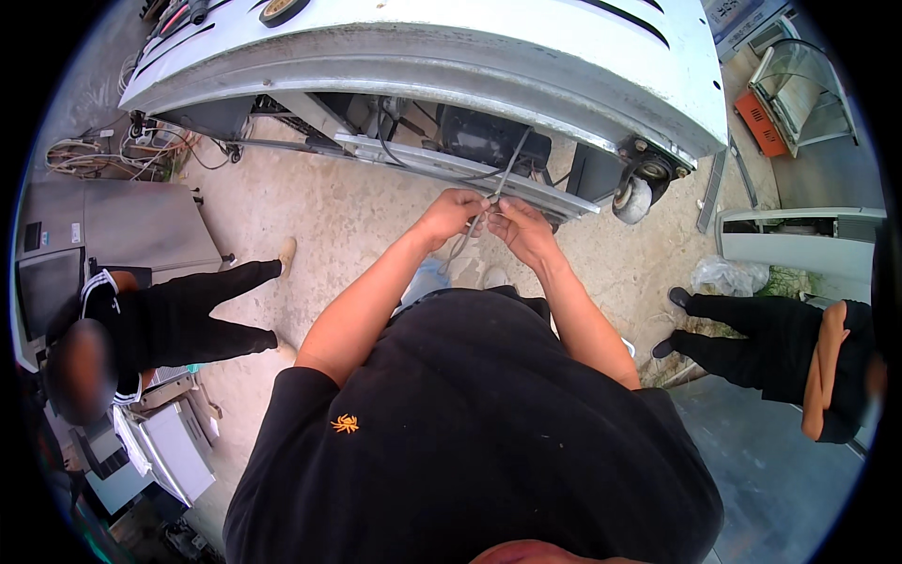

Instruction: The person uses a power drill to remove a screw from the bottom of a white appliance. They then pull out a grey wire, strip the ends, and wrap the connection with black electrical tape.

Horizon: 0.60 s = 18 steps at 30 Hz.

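My left hand (pixel 453 216) and my right hand (pixel 521 228) are close together in front of a large white metal appliance (pixel 395 56). Both have their fingers pinched on a thin grey cable (pixel 508 174). From my fingers the cable runs up into the open underside of the appliance, and a loop of it hangs below my hands. Whatever detail lies between the fingertips is too small to make out. Behind the cable, a black rounded unit (pixel 474 132) sits inside the frame, above a pale metal rail (pixel 554 195). A caster wheel (pixel 633 200) is at the right corner.
On the appliance lie a tape roll (pixel 283 10) and a red-handled tool (pixel 175 21). One person (pixel 160 315) stands at left, another (pixel 780 348) at right with arms crossed. Tangled cables (pixel 85 158), a clear plastic bag (pixel 731 276) and an orange-based display case (pixel 794 99) are around.
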Each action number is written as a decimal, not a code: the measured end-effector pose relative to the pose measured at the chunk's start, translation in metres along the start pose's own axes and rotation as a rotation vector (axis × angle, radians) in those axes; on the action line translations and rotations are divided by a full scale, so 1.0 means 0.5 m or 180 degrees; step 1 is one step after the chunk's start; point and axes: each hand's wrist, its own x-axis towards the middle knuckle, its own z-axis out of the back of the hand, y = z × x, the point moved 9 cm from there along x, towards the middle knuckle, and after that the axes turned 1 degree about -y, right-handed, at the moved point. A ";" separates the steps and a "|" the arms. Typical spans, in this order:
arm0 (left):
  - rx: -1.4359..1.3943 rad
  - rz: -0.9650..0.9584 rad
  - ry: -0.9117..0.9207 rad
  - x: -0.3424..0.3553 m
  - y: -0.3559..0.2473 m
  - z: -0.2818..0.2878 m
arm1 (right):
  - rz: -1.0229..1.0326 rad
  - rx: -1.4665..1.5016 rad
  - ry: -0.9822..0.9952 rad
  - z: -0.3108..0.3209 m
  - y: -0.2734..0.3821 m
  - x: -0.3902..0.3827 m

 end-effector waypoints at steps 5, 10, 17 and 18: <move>0.0603 -0.0380 0.0132 -0.012 -0.025 -0.010 | -0.0075 0.0044 -0.0221 -0.003 0.004 -0.015; 0.1613 -0.0693 -0.0235 -0.040 -0.042 -0.024 | 0.0087 -0.0196 -0.0536 0.006 0.017 -0.035; 0.2187 -0.1858 -0.0711 -0.071 -0.086 -0.035 | 0.0301 -0.0974 -0.0697 -0.057 0.063 -0.060; 0.1953 -0.1569 -0.0673 -0.066 -0.074 -0.031 | 0.0331 -0.0759 -0.0700 -0.049 0.062 -0.061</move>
